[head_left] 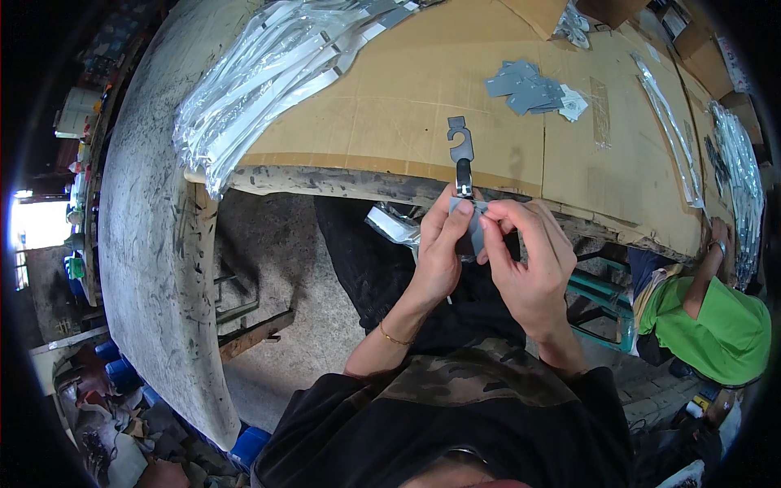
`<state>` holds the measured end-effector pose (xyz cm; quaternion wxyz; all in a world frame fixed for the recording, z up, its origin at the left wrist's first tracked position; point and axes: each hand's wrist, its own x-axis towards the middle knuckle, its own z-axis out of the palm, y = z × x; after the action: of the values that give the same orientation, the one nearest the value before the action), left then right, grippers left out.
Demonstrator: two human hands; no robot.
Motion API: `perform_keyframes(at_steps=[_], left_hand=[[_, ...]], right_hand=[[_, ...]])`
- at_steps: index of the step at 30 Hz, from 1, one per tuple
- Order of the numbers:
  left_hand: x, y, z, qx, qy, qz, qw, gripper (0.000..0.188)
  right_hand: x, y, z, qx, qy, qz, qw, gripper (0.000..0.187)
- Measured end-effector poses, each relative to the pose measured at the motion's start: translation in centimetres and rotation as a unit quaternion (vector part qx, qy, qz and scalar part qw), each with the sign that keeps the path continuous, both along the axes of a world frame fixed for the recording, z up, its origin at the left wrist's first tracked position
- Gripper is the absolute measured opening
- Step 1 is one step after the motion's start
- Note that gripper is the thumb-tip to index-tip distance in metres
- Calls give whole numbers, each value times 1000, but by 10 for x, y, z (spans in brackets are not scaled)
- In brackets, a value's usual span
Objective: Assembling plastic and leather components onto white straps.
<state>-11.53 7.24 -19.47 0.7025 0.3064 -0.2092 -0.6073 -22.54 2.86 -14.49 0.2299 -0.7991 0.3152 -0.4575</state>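
Observation:
At the table's front edge my left hand [443, 248] is closed, its thumb and fingers pinching a small grey tag [469, 213]. Close beside it, my right hand [533, 252] pinches at the tag's upper right edge, fingertips together; whatever thin piece they grip there is too small to make out. Above my fingers a dark grey hanger hook [461, 145] lies over the cardboard, with a shiny metal buckle-like piece [464, 179] just below it. Clear plastic wrapping [394, 224] hangs under the table edge beside my left hand.
Plastic-wrapped white strips [268, 81] are piled at the table's far left. Loose grey tags [529, 88] lie on the cardboard sheet [366, 122]. More wrapped strips [740, 187] lie far right, near a co-worker in a green shirt [708, 329]. A worn pale table [150, 220] runs along the left.

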Motion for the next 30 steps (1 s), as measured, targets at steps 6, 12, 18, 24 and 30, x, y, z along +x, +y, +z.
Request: perform_keyframes(at_steps=[6,12,18,24,30], left_hand=[[-2,1,0,-2,-42,19,999,24],[-3,4,-3,18,-79,10,997,26],[-2,1,-8,8,-67,10,998,25],[10,-4,-2,-10,-76,-1,997,26],[12,-3,2,-10,-84,-4,996,25]], right_hand=[[2,-2,-6,-44,-10,-3,999,25],[0,-4,-9,-70,-8,13,997,25],[2,-9,-11,-85,3,24,996,24],[-10,-34,-1,122,-81,43,988,19],[-8,-67,3,464,-43,206,861,22]])
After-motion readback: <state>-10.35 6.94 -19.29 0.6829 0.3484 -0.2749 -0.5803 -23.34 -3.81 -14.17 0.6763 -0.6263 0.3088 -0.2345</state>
